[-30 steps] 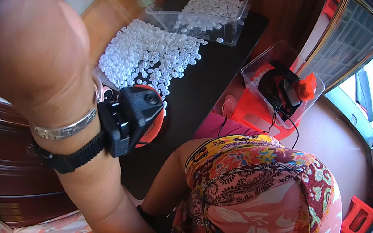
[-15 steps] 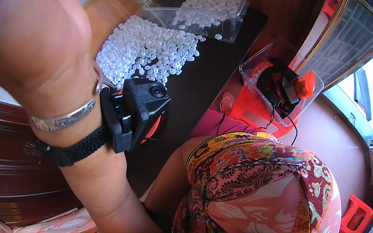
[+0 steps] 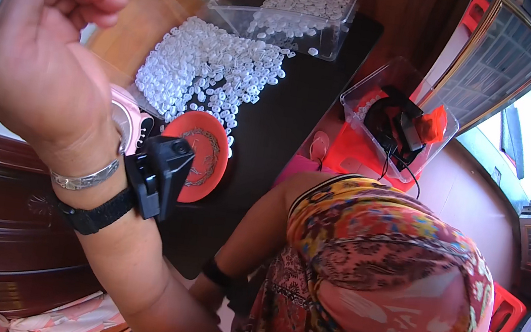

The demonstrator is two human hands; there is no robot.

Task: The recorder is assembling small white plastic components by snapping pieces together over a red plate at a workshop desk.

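My left hand is raised at the left, palm showing and fingers loosely bent apart, with nothing visible in it. Its wrist wears a silver bracelet and a black strap carrying a small black camera. Beyond that camera lies a round red-orange dish with a patterned inside, partly covered. Many small white oval plastic pieces are heaped on the black tabletop. A pink-rimmed round item shows behind the left wrist. My right forearm wears a black band and points down; its hand is mostly hidden behind the left arm.
A clear plastic bin with more white pieces lies at the far end of the table. To the right, another clear bin on a red stool holds a black device, cables and an orange item. A dark wooden cabinet stands left.
My left hand has drawn back, bringing its fingers into view, and its wrist camera has moved left and down, uncovering the dish. My right forearm and its black band now show.
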